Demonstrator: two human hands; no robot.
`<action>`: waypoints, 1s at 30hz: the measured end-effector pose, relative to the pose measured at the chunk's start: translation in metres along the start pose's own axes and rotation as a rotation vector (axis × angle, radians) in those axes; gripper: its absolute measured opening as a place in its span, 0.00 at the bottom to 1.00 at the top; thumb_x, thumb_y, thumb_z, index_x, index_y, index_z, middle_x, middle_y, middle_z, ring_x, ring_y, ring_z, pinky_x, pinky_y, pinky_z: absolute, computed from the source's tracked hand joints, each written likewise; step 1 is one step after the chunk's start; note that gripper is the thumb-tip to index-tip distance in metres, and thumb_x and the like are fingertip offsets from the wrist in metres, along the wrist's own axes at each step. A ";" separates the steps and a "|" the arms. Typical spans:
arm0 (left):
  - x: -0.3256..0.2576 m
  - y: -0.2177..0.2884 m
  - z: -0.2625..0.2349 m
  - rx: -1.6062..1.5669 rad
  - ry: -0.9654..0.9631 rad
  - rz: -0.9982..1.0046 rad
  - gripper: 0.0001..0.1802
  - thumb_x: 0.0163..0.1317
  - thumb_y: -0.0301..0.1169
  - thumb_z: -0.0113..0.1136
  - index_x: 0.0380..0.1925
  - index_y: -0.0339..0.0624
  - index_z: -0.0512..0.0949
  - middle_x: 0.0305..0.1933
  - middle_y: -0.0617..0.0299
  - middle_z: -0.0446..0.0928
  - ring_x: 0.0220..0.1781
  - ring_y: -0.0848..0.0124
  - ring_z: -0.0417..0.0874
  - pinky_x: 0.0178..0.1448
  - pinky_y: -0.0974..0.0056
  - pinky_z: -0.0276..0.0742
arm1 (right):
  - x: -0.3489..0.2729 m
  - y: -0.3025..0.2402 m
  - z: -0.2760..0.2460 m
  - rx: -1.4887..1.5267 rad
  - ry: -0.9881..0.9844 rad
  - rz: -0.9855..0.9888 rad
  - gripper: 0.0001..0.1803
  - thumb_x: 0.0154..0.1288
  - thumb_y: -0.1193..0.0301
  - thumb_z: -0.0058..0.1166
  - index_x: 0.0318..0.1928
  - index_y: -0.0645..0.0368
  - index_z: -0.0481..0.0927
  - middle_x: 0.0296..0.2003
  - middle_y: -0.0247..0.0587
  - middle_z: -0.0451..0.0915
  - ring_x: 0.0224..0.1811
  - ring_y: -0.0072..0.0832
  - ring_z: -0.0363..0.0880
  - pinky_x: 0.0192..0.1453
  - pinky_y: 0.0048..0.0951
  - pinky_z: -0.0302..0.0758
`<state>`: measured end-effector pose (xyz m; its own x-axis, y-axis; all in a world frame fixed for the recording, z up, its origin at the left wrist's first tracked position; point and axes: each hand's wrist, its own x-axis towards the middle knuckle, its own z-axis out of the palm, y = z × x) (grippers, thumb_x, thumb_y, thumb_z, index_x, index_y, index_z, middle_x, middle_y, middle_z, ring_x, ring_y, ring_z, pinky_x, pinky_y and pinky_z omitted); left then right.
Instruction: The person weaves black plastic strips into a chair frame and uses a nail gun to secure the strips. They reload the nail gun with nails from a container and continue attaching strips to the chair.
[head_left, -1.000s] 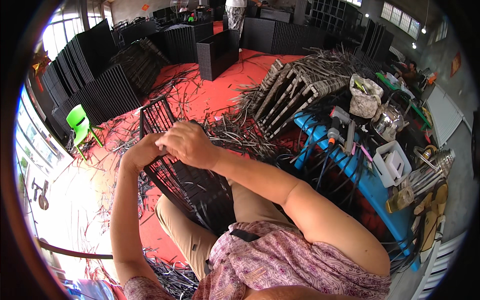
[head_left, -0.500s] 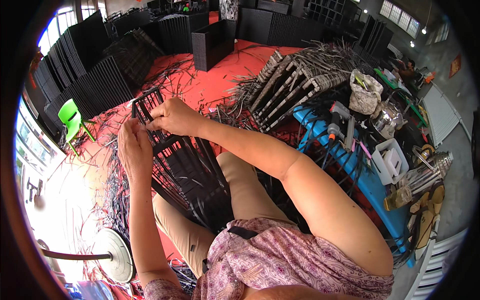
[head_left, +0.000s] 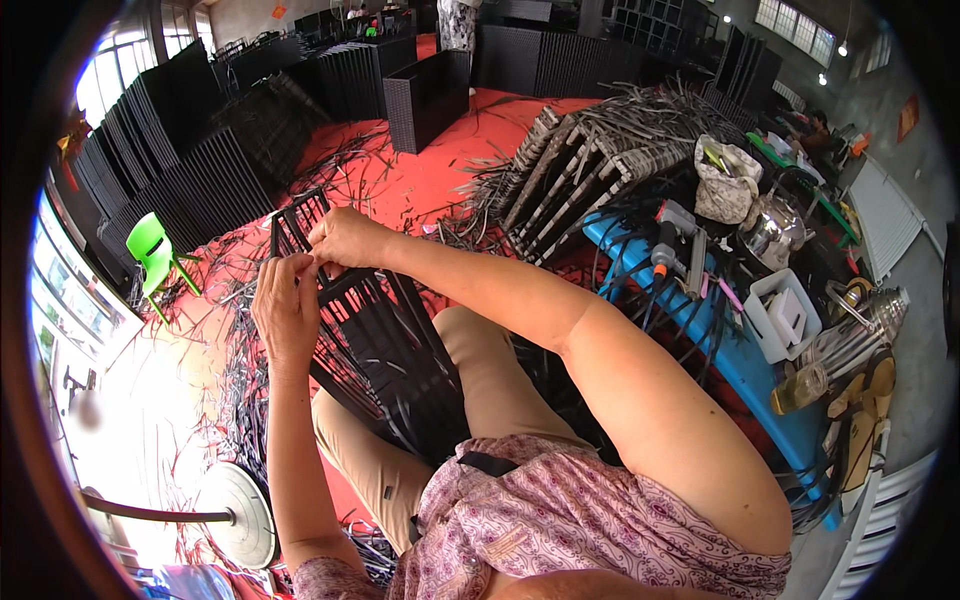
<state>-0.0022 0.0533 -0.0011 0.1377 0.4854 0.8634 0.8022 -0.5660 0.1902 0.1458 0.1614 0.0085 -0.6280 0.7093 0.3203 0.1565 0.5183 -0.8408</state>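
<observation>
A black slatted frame (head_left: 390,330), partly woven with flat black strips, stands tilted between my knees and leans away from me. At its upper left side, my left hand (head_left: 287,310) has its fingers pinched together, turned toward the frame's far end. My right hand (head_left: 350,240) reaches across from the right, its fingertips closed and meeting those of the left. Whatever is between the fingertips is too small and hidden to make out. Part of the frame's far bars is covered by both hands.
A blue bench (head_left: 740,360) on my right bears a nail gun (head_left: 672,240), a white plastic box (head_left: 783,315), a kettle (head_left: 772,225) and a glass jar (head_left: 797,390). Cut strips litter the red floor. A green chair (head_left: 155,255) stands left; a round base (head_left: 238,515) lies lower left.
Both hands have shifted slightly, the left a little right and down. Their fingertips have come together beside the frame's bars. The whole view has moved a little.
</observation>
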 end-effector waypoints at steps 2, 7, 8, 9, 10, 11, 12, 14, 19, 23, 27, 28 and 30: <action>0.001 0.002 -0.001 -0.034 0.021 0.027 0.02 0.67 0.24 0.62 0.38 0.38 0.80 0.35 0.55 0.79 0.38 0.57 0.81 0.42 0.56 0.76 | 0.003 0.003 0.000 0.030 0.004 0.033 0.13 0.63 0.74 0.60 0.21 0.63 0.81 0.19 0.37 0.82 0.20 0.21 0.82 0.25 0.24 0.79; 0.002 0.006 -0.006 -0.108 -0.016 0.030 0.04 0.67 0.22 0.62 0.40 0.37 0.82 0.36 0.55 0.83 0.37 0.59 0.84 0.43 0.59 0.77 | 0.006 0.004 0.003 0.154 -0.009 0.153 0.13 0.64 0.75 0.60 0.20 0.62 0.81 0.19 0.35 0.81 0.19 0.20 0.81 0.24 0.22 0.80; 0.001 0.004 -0.007 -0.125 -0.049 -0.007 0.05 0.67 0.21 0.62 0.42 0.37 0.83 0.37 0.54 0.84 0.37 0.60 0.85 0.44 0.60 0.78 | 0.006 0.003 0.003 0.159 -0.010 0.149 0.13 0.63 0.75 0.60 0.20 0.62 0.81 0.19 0.35 0.81 0.19 0.20 0.81 0.24 0.22 0.79; 0.000 0.002 -0.007 -0.142 -0.081 -0.045 0.07 0.67 0.21 0.62 0.43 0.36 0.83 0.39 0.54 0.85 0.38 0.61 0.86 0.45 0.62 0.79 | 0.005 0.002 0.003 0.164 -0.012 0.146 0.13 0.63 0.75 0.60 0.20 0.62 0.81 0.19 0.35 0.81 0.19 0.20 0.81 0.24 0.22 0.79; -0.001 0.000 -0.007 -0.142 -0.091 -0.032 0.07 0.66 0.20 0.62 0.43 0.36 0.83 0.37 0.54 0.85 0.37 0.62 0.86 0.44 0.62 0.79 | 0.004 0.002 0.004 0.186 -0.005 0.157 0.13 0.62 0.76 0.61 0.20 0.63 0.81 0.19 0.34 0.81 0.19 0.19 0.81 0.23 0.21 0.79; -0.001 0.001 -0.007 -0.148 -0.096 -0.021 0.07 0.66 0.21 0.62 0.42 0.37 0.83 0.36 0.54 0.84 0.37 0.60 0.85 0.44 0.61 0.78 | 0.003 0.002 0.003 0.187 -0.004 0.160 0.13 0.62 0.76 0.60 0.20 0.63 0.81 0.19 0.35 0.81 0.19 0.19 0.81 0.23 0.21 0.78; -0.001 0.002 -0.007 -0.152 -0.100 -0.011 0.06 0.66 0.23 0.62 0.41 0.38 0.83 0.34 0.54 0.83 0.36 0.58 0.85 0.43 0.59 0.78 | 0.003 0.003 0.003 0.188 -0.003 0.162 0.13 0.62 0.76 0.60 0.20 0.63 0.81 0.19 0.35 0.81 0.19 0.19 0.81 0.23 0.21 0.78; 0.001 0.005 -0.008 -0.142 -0.117 -0.002 0.05 0.65 0.23 0.62 0.40 0.39 0.83 0.33 0.54 0.82 0.36 0.56 0.84 0.42 0.57 0.77 | 0.002 0.001 0.003 0.180 0.011 0.149 0.13 0.62 0.78 0.58 0.19 0.62 0.80 0.18 0.35 0.79 0.18 0.19 0.80 0.22 0.21 0.77; 0.001 0.007 -0.009 -0.112 -0.151 -0.014 0.05 0.63 0.24 0.63 0.39 0.40 0.83 0.33 0.56 0.82 0.37 0.56 0.85 0.43 0.57 0.78 | 0.002 -0.001 0.003 0.193 0.007 0.162 0.15 0.60 0.81 0.54 0.16 0.61 0.74 0.15 0.32 0.74 0.17 0.19 0.78 0.21 0.23 0.77; 0.000 0.007 -0.010 -0.099 -0.178 -0.030 0.06 0.63 0.25 0.63 0.40 0.41 0.83 0.35 0.57 0.82 0.38 0.55 0.85 0.43 0.56 0.78 | 0.003 0.002 0.003 0.177 0.008 0.146 0.15 0.60 0.81 0.54 0.15 0.61 0.74 0.15 0.32 0.74 0.17 0.19 0.79 0.21 0.23 0.77; -0.001 0.008 -0.010 -0.099 -0.194 -0.059 0.06 0.63 0.25 0.63 0.40 0.41 0.82 0.36 0.57 0.82 0.38 0.55 0.85 0.43 0.56 0.78 | 0.006 0.007 0.005 0.191 0.003 0.167 0.16 0.61 0.80 0.55 0.16 0.60 0.75 0.16 0.32 0.76 0.17 0.19 0.79 0.21 0.23 0.77; -0.001 0.008 -0.010 -0.100 -0.199 -0.063 0.06 0.63 0.25 0.62 0.40 0.41 0.82 0.36 0.57 0.82 0.38 0.55 0.85 0.43 0.56 0.78 | 0.006 0.009 0.006 0.195 0.002 0.165 0.16 0.61 0.80 0.55 0.16 0.60 0.75 0.16 0.32 0.76 0.17 0.19 0.80 0.21 0.23 0.77; 0.001 0.009 -0.011 -0.115 -0.197 -0.045 0.06 0.63 0.25 0.62 0.40 0.41 0.82 0.36 0.57 0.82 0.39 0.55 0.85 0.44 0.56 0.78 | 0.007 0.008 0.005 0.183 -0.004 0.171 0.16 0.62 0.79 0.56 0.16 0.60 0.76 0.16 0.32 0.76 0.17 0.19 0.79 0.21 0.22 0.76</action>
<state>-0.0014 0.0417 0.0060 0.2230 0.6262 0.7471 0.7403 -0.6074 0.2881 0.1388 0.1684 0.0017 -0.6072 0.7772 0.1653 0.1202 0.2955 -0.9478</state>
